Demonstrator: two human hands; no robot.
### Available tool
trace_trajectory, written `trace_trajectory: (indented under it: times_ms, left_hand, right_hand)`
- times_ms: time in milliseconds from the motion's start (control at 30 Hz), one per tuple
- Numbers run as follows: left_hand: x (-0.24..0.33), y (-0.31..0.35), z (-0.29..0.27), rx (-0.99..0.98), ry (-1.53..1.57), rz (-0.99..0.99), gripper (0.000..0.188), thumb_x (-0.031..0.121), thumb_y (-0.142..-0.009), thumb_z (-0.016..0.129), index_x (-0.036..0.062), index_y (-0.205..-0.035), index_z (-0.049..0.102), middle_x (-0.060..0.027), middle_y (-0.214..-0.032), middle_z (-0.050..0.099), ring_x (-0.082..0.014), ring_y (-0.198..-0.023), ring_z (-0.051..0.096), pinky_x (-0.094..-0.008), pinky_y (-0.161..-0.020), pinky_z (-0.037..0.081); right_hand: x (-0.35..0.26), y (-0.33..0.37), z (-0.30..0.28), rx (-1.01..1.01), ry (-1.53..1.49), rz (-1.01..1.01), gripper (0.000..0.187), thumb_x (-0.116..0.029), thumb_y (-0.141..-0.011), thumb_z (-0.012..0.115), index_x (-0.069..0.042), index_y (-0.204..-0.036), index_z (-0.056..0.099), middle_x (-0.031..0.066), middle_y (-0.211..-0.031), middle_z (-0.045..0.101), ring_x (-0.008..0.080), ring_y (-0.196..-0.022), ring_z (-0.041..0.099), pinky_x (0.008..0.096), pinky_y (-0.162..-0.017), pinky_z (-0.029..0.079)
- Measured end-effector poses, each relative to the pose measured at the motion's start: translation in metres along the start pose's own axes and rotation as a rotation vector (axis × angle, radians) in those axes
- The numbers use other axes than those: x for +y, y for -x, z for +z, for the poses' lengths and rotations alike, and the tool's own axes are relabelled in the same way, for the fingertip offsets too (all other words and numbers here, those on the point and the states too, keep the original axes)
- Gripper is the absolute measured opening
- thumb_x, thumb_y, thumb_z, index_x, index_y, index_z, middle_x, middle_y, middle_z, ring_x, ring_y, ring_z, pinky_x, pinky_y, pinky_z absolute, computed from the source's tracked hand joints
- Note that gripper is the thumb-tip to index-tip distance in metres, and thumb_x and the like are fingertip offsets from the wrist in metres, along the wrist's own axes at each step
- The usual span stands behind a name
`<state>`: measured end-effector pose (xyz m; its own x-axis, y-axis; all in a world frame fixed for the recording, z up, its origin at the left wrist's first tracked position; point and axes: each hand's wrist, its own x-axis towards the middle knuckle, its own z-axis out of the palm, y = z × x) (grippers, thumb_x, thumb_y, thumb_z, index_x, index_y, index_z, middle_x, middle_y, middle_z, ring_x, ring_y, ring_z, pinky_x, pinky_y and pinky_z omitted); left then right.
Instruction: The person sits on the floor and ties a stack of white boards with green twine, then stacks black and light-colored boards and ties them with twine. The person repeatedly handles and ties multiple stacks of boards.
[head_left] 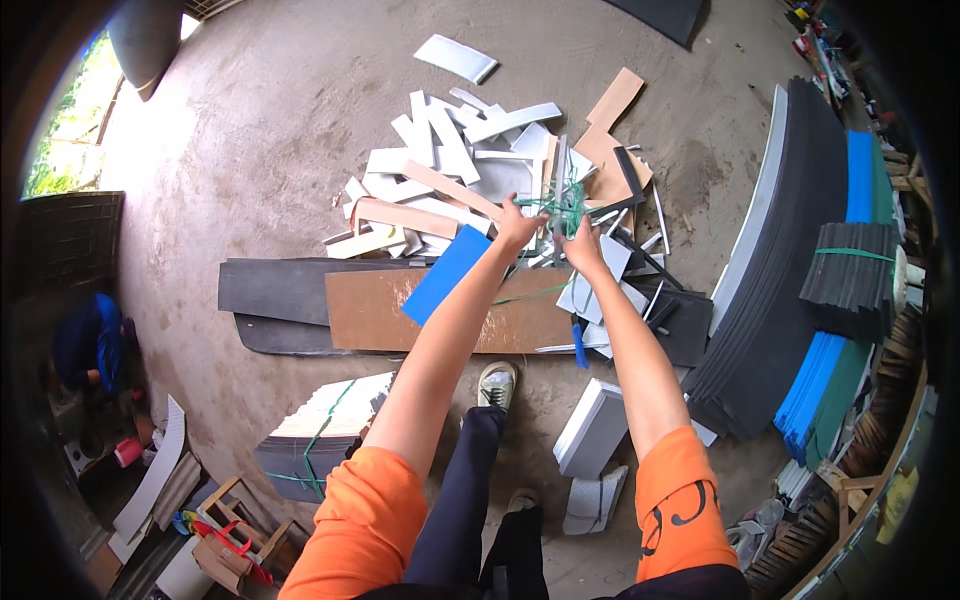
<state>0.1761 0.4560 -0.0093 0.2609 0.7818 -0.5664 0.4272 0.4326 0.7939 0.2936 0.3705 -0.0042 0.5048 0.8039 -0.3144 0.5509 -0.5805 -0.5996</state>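
Both hands reach forward at arm's length: the left hand (517,226) and the right hand (582,243) are each closed on a tangle of thin green plastic strapping (562,203), held taut between them above a scattered heap of white, tan and black foam-board offcuts (470,170) on the concrete floor (280,120). Just below the hands lie a blue rectangular sheet (447,274) and a long brown board (370,310). Stacked dark and blue sheets (790,280) lean well off to the right.

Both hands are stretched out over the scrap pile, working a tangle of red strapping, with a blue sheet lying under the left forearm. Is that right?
Not quite: the strapping is green, not red, as the head view shows. The rest holds: the left hand and right hand reach over the scrap pile, and the blue sheet lies under the left forearm.
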Motion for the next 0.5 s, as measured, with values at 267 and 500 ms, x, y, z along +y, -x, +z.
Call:
trace_trajectory:
  times_ms: [267,500]
  left_hand:
    - [0.014,-0.024,-0.004,-0.131,-0.121,-0.003,0.083,0.01,-0.072,0.067,0.0073,-0.139,0.017,-0.0222,-0.134,0.035,-0.0302,-0.117,0.043,-0.035,-0.095,0.037]
    - [0.051,0.019,-0.033,-0.132,-0.033,0.113,0.045,0.01,-0.08,0.057,0.0058,-0.123,0.044,-0.0175,-0.111,0.054,-0.022,-0.098,0.055,-0.03,-0.08,0.045]
  right_hand:
    - [-0.012,-0.018,-0.026,-0.227,0.372,-0.014,0.065,-0.003,-0.069,0.061,0.0,-0.128,0.035,0.0274,-0.127,0.028,0.0402,-0.119,0.035,0.0442,-0.094,0.038]
    - [-0.057,-0.022,-0.099,-0.208,0.324,0.027,0.036,-0.003,-0.075,0.056,-0.002,-0.108,0.043,0.0283,-0.094,0.058,0.04,-0.094,0.058,0.0481,-0.077,0.048]
